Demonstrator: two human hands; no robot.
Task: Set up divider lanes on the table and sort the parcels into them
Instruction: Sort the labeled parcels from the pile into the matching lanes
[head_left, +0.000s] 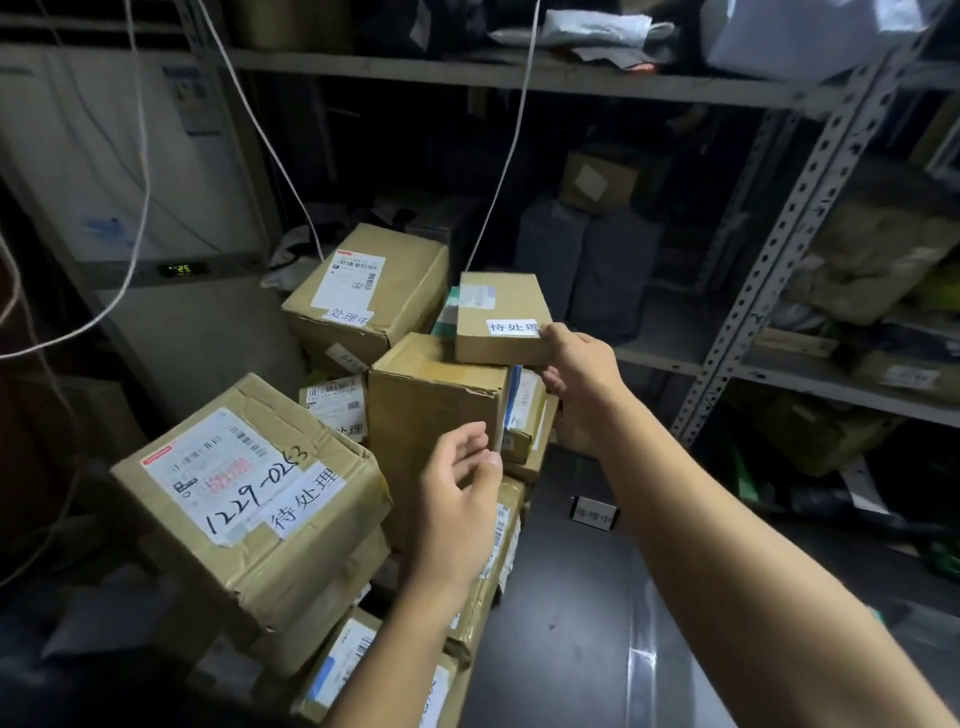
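Small parcel (501, 317) lifted off the carton stack

Right hand (576, 374) pinches its near right corner; left hand (457, 499) hangs loosely curled, holding nothing. The stiff cardboard looks light; a second hand underneath would likely steady it

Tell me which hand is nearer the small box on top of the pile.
Right. The right hand grips the small box at its near right corner; the left hand hangs lower, in front of the tall box beneath.
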